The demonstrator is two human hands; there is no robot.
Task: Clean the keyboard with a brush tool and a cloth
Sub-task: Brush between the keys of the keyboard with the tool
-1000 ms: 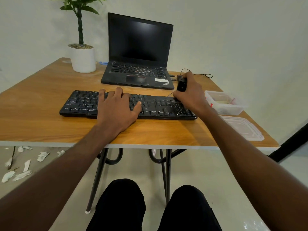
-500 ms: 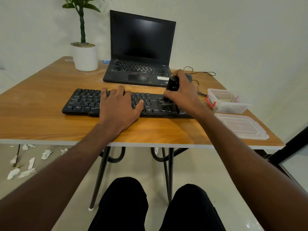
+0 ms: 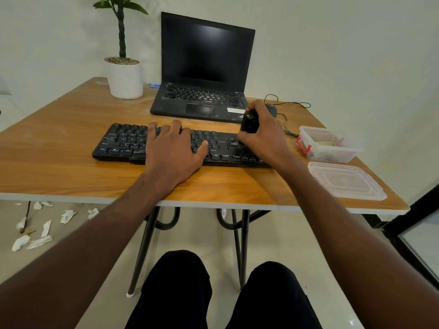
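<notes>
Leftward along the keyboard is where my right hand has travelled since a second ago, from the far right keys toward the centre right of the frame. It is curled tight around the black brush tool, bristles down on the keys. My left hand lies spread flat mid-keyboard, pinning it to the table. The keyboard's long axis runs left to right across the frame, so unbrushed keys probably lie further left, under and beyond my left hand. No cloth visible.
</notes>
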